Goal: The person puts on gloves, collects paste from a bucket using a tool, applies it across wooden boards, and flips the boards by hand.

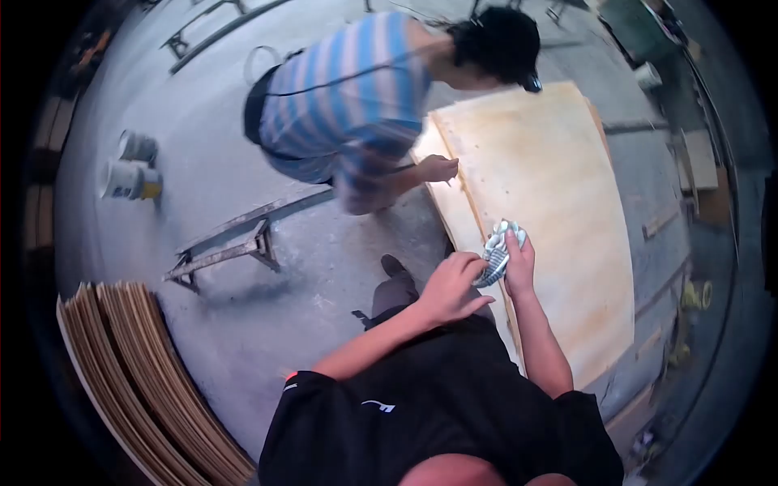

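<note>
A striped white and grey-green work glove [496, 257] is bunched up between my two hands, above the near-left edge of a large pale board [567, 202]. My right hand [519, 261] is closed on the glove from the right side, thumb up along it. From the left, my left hand [455, 285] has its fingers curled at the glove's lower edge, while its thumb sticks out toward my body. Both hands are bare. The inside of the left hand's grip is partly hidden.
Across from me a person in a striped shirt [348, 81] bends over the board, one hand [438, 168] at its orange-brown seam. Stacked thin boards [138, 364] stand lower left. A low trestle [227, 243] and white buckets [130, 178] are on the floor to the left.
</note>
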{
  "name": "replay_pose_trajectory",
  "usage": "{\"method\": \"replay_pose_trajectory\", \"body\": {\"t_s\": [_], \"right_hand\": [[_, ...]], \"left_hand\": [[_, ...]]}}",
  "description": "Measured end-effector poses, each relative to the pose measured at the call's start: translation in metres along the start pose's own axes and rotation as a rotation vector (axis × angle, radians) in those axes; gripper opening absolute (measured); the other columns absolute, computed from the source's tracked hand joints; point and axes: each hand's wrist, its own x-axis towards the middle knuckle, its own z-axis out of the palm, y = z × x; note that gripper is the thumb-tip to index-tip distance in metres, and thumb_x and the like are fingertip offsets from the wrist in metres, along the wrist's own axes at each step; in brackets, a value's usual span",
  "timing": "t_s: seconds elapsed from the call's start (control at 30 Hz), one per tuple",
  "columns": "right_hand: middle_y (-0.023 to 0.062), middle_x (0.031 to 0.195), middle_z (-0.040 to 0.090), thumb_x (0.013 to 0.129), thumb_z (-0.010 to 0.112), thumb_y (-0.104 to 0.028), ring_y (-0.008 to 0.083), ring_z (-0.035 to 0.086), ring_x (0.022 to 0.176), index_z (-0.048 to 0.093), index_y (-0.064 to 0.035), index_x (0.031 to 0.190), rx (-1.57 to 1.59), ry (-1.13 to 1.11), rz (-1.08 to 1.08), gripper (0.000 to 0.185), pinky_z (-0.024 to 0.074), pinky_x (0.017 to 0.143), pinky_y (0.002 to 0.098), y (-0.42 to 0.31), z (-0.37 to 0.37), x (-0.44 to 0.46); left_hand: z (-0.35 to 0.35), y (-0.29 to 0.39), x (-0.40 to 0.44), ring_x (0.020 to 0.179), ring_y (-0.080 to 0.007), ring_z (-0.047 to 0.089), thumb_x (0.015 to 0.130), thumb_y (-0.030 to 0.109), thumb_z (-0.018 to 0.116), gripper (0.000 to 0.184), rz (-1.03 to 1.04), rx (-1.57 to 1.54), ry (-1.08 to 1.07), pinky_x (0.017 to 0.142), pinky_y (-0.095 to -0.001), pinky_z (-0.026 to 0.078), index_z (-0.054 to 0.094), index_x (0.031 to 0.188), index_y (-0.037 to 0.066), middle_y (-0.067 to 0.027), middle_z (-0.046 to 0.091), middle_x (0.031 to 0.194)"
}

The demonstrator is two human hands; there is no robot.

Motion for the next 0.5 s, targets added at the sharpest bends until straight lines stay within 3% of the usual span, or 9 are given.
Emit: {"method": "replay_pose_trajectory", "body": {"t_s": [0.07,0.23,0.3,0.33,0.4,0.43,0.5], "right_hand": [[0.0043,0.104,0.069,0.11,0.054,-0.022,0.0119,0.067,0.091,0.062,-0.0047,0.122,0.048,-0.012,0.046,0.022,0.0558,0.079,0.0293,0.008,0.02,-0.009],[0.005,0.108,0.068,0.11,0.054,-0.025,0.0145,0.067,0.097,0.059,-0.0048,0.126,0.059,-0.266,0.206,0.026,0.0549,0.085,0.0328,0.02,0.054,-0.022],[0.0076,0.118,0.066,0.109,0.056,-0.028,0.0166,0.065,0.107,0.057,-0.0067,0.13,0.04,-0.593,0.234,0.03,0.0534,0.091,0.0351,0.04,0.071,-0.031],[0.0083,0.123,0.063,0.108,0.057,-0.028,0.0173,0.063,0.111,0.053,-0.0077,0.135,-0.1,-0.761,0.145,0.035,0.0529,0.093,0.0364,0.047,0.083,-0.038],[0.0092,0.131,0.059,0.106,0.06,-0.027,0.0193,0.061,0.117,0.046,-0.0095,0.147,-0.141,-1.002,0.28,0.047,0.0522,0.096,0.0396,0.038,0.122,-0.075],[0.0093,0.134,0.057,0.105,0.062,-0.025,0.0204,0.06,0.119,0.041,-0.0104,0.153,-0.079,-1.05,0.542,0.054,0.0521,0.098,0.0414,0.027,0.137,-0.105],[0.0102,0.136,0.056,0.101,0.066,-0.017,0.0223,0.06,0.12,0.032,-0.0098,0.16,-0.199,-1.284,0.557,0.068,0.0524,0.098,0.0418,0.042,0.174,-0.133]], "left_hand": [[0.011,-0.005,-0.016,0.106,-0.0401,0.062,0.073,0.019,0.087,0.06,0.014,0.173,0.06,0.091,-0.0461,0.052,0.059,0.123,0.002,-0.0192,0.061,0.12],[0.027,0.014,-0.076,0.102,-0.0412,0.065,0.083,0.013,0.074,0.044,-0.363,0.32,0.336,0.089,-0.0478,0.052,0.058,0.123,0.001,-0.0224,0.065,0.113],[0.037,0.005,-0.117,0.103,-0.0439,0.065,0.09,0.016,0.068,0.038,-0.476,0.37,0.594,0.088,-0.0494,0.052,0.058,0.124,0.003,-0.0238,0.067,0.113],[0.033,0.014,-0.132,0.102,-0.0429,0.065,0.094,0.019,0.065,0.036,-0.635,0.295,0.701,0.087,-0.0503,0.052,0.056,0.126,0.003,-0.0235,0.066,0.112],[0.032,0.035,-0.173,0.099,-0.04,0.067,0.1,0.025,0.06,0.034,-0.85,0.089,0.956,0.085,-0.0497,0.053,0.055,0.127,0.005,-0.023,0.067,0.107],[0.034,0.05,-0.197,0.097,-0.038,0.069,0.103,0.027,0.059,0.033,-0.907,-0.037,1.079,0.084,-0.0484,0.053,0.055,0.127,0.005,-0.0228,0.068,0.103],[0.026,0.063,-0.231,0.092,-0.035,0.07,0.103,0.029,0.06,0.033,-0.936,0.037,1.352,0.081,-0.0465,0.053,0.056,0.124,0.004,-0.0218,0.069,0.098]]}}
